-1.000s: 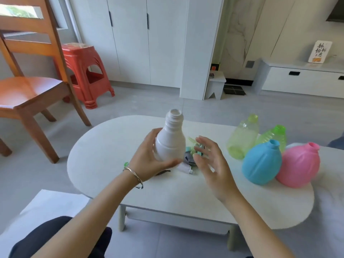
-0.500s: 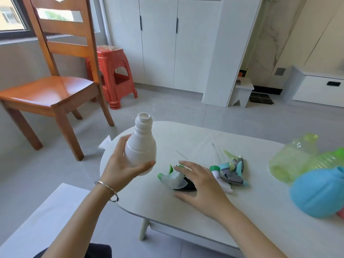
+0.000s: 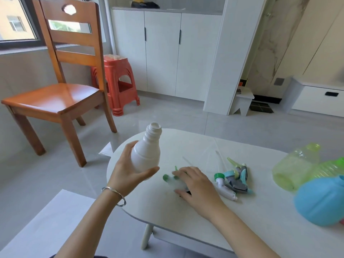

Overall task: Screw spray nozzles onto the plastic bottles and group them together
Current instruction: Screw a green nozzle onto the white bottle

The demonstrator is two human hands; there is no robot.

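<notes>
White table (image 3: 186, 220) below: left hand (image 3: 128, 174) grips uncapped, thread-necked white bottle (image 3: 147, 155); right hand (image 3: 197, 187) clasps green-tipped nozzle (image 3: 168, 178).

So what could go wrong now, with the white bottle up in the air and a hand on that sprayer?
1. The left hand holds the white bottle tilted near the table end; if it slips, it might fall to the floor.
2. The right hand grips a spray nozzle close to the nozzle pile. Thin clear tubes lie nearby, so lifting could snag them and drag pieces along.
</notes>
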